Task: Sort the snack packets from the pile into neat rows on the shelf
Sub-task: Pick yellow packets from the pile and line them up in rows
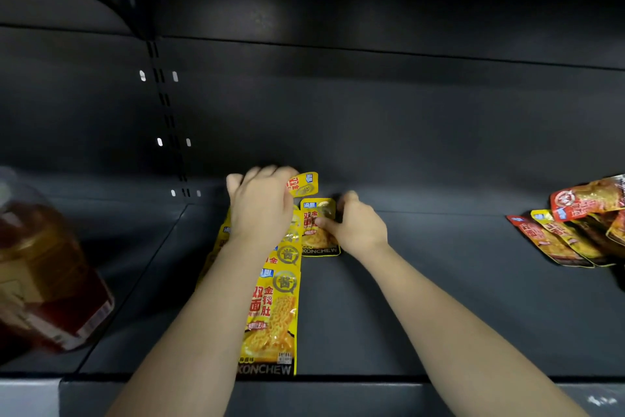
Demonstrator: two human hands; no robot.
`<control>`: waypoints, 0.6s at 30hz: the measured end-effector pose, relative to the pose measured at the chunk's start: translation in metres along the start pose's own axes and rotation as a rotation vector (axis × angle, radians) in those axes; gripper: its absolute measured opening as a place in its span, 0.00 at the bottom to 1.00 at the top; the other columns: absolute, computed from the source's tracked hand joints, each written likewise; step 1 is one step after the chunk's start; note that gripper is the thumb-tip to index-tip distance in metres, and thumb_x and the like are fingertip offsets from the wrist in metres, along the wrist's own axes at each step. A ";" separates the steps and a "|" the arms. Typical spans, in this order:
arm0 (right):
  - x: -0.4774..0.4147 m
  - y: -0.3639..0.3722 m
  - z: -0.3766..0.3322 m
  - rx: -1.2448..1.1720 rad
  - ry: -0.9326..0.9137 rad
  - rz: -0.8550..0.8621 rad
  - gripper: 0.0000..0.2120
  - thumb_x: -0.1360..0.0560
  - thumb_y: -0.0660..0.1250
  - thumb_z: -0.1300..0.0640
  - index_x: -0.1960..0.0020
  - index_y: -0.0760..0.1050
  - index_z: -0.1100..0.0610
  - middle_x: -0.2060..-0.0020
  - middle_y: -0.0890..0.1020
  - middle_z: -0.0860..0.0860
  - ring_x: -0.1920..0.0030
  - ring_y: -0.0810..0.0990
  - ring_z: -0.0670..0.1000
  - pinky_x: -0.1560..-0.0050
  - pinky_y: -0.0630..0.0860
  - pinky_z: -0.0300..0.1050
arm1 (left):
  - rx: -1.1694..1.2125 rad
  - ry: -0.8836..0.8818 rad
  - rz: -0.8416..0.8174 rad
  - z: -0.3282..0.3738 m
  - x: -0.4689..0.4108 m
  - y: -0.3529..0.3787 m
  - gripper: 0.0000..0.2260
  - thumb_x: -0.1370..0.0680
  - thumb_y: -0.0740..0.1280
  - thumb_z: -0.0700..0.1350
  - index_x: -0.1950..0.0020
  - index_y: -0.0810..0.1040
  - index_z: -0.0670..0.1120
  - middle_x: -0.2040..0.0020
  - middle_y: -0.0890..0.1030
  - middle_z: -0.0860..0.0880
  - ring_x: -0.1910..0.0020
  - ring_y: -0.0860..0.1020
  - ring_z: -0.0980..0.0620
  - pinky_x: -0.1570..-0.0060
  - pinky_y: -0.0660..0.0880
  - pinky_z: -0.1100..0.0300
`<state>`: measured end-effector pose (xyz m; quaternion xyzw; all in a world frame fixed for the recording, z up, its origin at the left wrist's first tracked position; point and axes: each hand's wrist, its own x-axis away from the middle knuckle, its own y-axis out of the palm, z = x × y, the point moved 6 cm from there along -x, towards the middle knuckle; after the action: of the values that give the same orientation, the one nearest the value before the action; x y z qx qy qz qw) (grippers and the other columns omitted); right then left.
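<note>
Dark shelf [439, 298]: the left hand [260, 207] curls its fingers around the rear packet [303, 184] of a yellow row [274, 311] running beneath its wrist to the front edge. Just right of those fingers, the right hand [358, 223] pinches a lone packet [319, 234], thumb on top. Far right of them lies the pile [575, 234].

Packet row [270, 315] mid-shelf [439, 298], pile [581, 230] right, bottle [44, 274] left.

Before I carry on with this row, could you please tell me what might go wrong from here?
The rearmost packet beside the left hand stands tilted and may flop out of line. The front packet reaches the shelf edge and could slide off. The right hand pinches a lone packet that may skew.
</note>
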<state>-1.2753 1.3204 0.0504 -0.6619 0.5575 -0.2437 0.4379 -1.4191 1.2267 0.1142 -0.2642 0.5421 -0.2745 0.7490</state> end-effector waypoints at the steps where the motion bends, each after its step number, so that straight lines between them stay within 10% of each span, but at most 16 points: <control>1: 0.001 -0.001 0.000 -0.006 -0.001 0.002 0.26 0.29 0.69 0.38 0.42 0.67 0.55 0.46 0.80 0.52 0.44 0.78 0.57 0.55 0.71 0.48 | 0.003 0.007 0.010 0.001 0.000 -0.001 0.15 0.24 0.63 0.39 0.41 0.78 0.52 0.48 0.81 0.51 0.46 0.76 0.47 0.48 0.60 0.52; 12: -0.007 -0.023 0.034 -0.091 0.035 0.038 0.14 0.24 0.63 0.41 0.50 0.74 0.52 0.50 0.82 0.55 0.45 0.79 0.58 0.50 0.74 0.47 | 0.404 -0.024 0.200 0.003 -0.001 -0.022 0.13 0.26 0.65 0.46 0.42 0.79 0.48 0.54 0.83 0.52 0.55 0.80 0.49 0.48 0.64 0.56; 18: -0.011 -0.032 0.048 0.010 0.035 0.045 0.04 0.26 0.66 0.50 0.57 0.74 0.49 0.54 0.82 0.52 0.50 0.79 0.57 0.57 0.72 0.43 | 0.724 -0.120 -0.083 0.006 0.003 -0.004 0.27 0.30 0.68 0.45 0.34 0.65 0.62 0.56 0.81 0.53 0.63 0.81 0.50 0.58 0.78 0.45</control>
<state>-1.2224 1.3458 0.0558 -0.6427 0.5786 -0.2483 0.4365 -1.4134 1.2219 0.1162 -0.0195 0.3537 -0.4626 0.8127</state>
